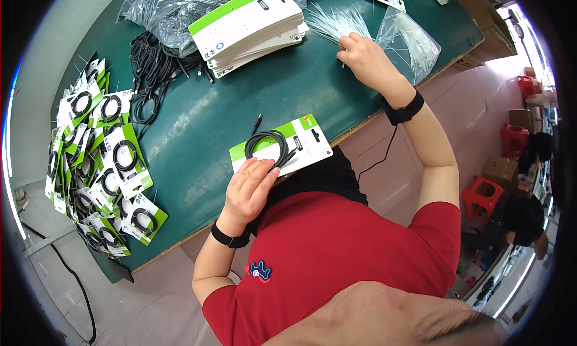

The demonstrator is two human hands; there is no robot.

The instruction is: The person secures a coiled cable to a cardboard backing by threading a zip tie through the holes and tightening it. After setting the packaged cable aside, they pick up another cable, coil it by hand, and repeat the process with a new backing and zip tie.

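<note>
Near the table's front edge lies a white and green backing card [312, 153] with a coiled black cable [267, 143] on it. The fingers of my left hand [249, 186] press together over the coil's lower edge and hold it to the card. A plug end of the cable points up past the card. Farther off to the right, my right hand [368, 60] is curled in a pinch at the near end of a fanned heap of thin white cable ties [336, 22]. Its fingertips partly hide the ties they close on.
A stack of cards [249, 24] stands at the back beside loose black cables [153, 66] and a crumpled clear bag [168, 12]. Several carded cables [99, 159] are piled at left. A clear plastic bag [415, 45] lies by the right edge; red stools [481, 199] stand beyond.
</note>
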